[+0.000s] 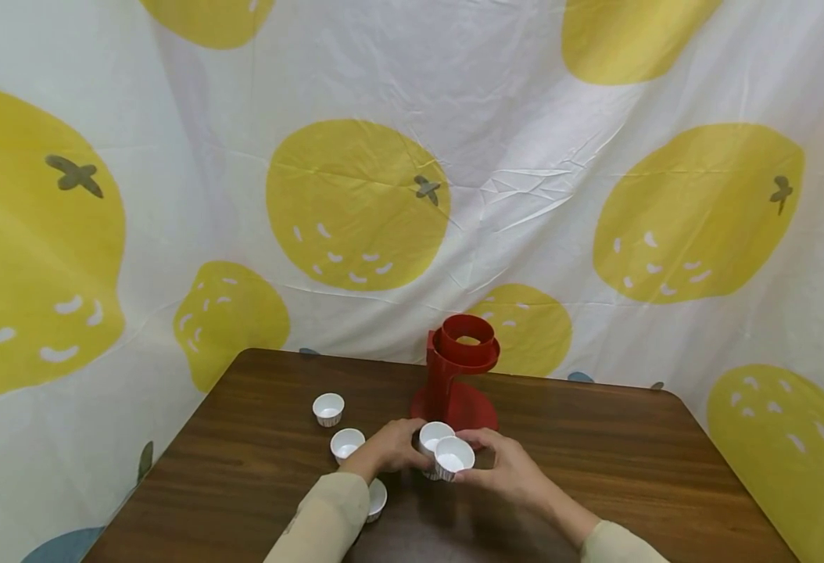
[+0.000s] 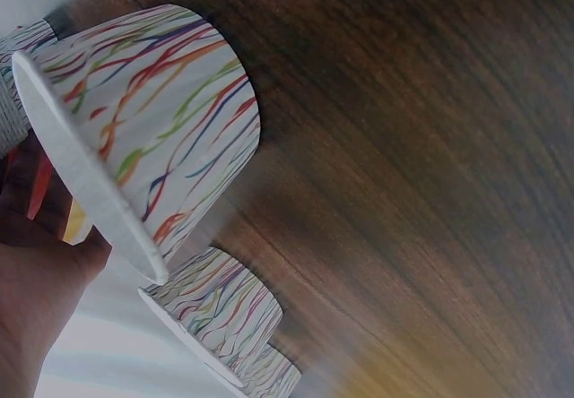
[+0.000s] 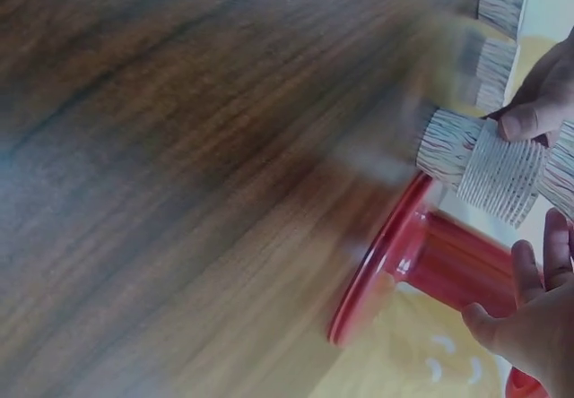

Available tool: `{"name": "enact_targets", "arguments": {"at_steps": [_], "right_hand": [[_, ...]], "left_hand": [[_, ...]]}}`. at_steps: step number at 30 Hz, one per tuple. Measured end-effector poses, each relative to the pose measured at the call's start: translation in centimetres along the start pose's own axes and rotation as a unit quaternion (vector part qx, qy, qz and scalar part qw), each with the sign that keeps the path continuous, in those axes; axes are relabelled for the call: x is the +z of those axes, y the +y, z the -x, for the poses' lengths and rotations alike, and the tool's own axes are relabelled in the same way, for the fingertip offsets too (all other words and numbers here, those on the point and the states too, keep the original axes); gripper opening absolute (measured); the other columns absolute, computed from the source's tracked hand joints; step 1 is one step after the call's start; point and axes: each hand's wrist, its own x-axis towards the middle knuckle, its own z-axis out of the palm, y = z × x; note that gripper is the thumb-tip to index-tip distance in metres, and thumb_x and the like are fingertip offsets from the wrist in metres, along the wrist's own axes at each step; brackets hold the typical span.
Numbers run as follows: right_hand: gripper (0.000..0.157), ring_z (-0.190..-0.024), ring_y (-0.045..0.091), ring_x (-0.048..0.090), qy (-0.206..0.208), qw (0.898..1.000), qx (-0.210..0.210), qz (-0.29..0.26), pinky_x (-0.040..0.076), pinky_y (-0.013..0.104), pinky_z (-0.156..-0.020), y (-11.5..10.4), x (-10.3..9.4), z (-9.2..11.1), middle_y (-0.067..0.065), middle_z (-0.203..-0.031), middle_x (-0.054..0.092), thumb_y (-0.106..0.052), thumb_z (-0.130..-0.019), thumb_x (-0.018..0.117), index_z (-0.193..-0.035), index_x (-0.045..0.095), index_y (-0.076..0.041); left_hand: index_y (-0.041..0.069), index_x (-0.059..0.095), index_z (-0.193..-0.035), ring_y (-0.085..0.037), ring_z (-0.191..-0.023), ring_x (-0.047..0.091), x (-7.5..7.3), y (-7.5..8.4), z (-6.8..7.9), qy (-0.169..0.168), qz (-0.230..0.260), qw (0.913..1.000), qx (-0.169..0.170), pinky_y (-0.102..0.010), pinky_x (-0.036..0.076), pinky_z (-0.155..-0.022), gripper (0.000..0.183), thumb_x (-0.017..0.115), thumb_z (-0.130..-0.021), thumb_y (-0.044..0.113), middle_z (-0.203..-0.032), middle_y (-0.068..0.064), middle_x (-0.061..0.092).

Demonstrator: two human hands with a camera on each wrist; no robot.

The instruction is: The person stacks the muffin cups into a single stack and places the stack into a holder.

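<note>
My left hand [image 1: 394, 447] grips a stack of white paper cups [image 3: 502, 169], its many rims packed close together. Between the thumb and fingers of my right hand [image 1: 506, 469] is a single paper cup [image 1: 454, 457], held mouth up just in front of the stack. In the right wrist view this cup [image 3: 560, 169] is cut off by the edge. Close under my left wrist stands another paper cup [image 2: 170, 120], printed with coloured wavy lines. Whether the stack's base touches the table cannot be told.
Behind the hands stands a red plastic stand [image 1: 463, 367] with a ring-shaped top and a round base. Two more paper cups [image 1: 328, 409] [image 1: 348, 444] stand left on the brown wooden table [image 1: 630, 469]. A lemon-print cloth [image 1: 517, 102] hangs behind the table.
</note>
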Motion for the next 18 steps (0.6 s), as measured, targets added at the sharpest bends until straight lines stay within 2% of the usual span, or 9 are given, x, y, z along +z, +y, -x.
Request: {"name": "enact_targets", "arguments": {"at_steps": [3,7,11,18], "right_hand": [[0.055,-0.096,0.015,0.06,-0.002,1.0,0.01,0.004,0.048,0.041,-0.087,-0.11,-0.22,-0.16,-0.004,-0.108,0.067,-0.031,-0.079,0.085,-0.124,0.065,-0.008],[0.055,-0.095,0.015,0.06,0.0,1.0,0.014,0.011,0.049,0.041,-0.086,-0.24,-0.42,-0.26,-0.003,-0.108,0.067,-0.032,-0.079,0.085,-0.124,0.065,-0.008],[0.055,-0.093,0.017,0.061,0.008,1.0,0.009,0.012,0.05,0.042,-0.084,-0.34,-0.63,-0.43,-0.002,-0.108,0.067,-0.031,-0.079,0.085,-0.124,0.065,-0.007],[0.057,-0.087,0.022,0.061,0.017,1.0,0.016,0.0,0.051,0.033,-0.074,-0.76,-0.98,-0.95,0.001,-0.105,0.067,-0.028,-0.078,0.086,-0.125,0.065,-0.006]], "left_hand": [[0.01,0.064,-0.116,-0.02,-0.091,0.058,-0.06,0.07,0.01,0.0,0.003,1.0,0.004,-0.039,0.048,-0.086,0.051,0.082,-0.07,0.025,-0.101,0.0,0.066],[0.01,0.064,-0.116,-0.02,-0.092,0.059,-0.09,0.13,0.04,-0.001,0.005,1.0,0.003,-0.04,0.048,-0.087,0.051,0.083,-0.07,0.024,-0.102,-0.001,0.066],[0.01,0.063,-0.119,-0.021,-0.096,0.059,-0.18,0.26,0.16,-0.006,0.021,0.9997,-0.013,-0.044,0.048,-0.092,0.054,0.085,-0.072,0.024,-0.105,-0.002,0.066],[0.011,0.063,-0.12,-0.022,-0.098,0.059,-0.25,0.29,0.12,-0.01,0.031,0.9992,-0.024,-0.047,0.047,-0.095,0.054,0.087,-0.073,0.023,-0.107,-0.002,0.067]]}}
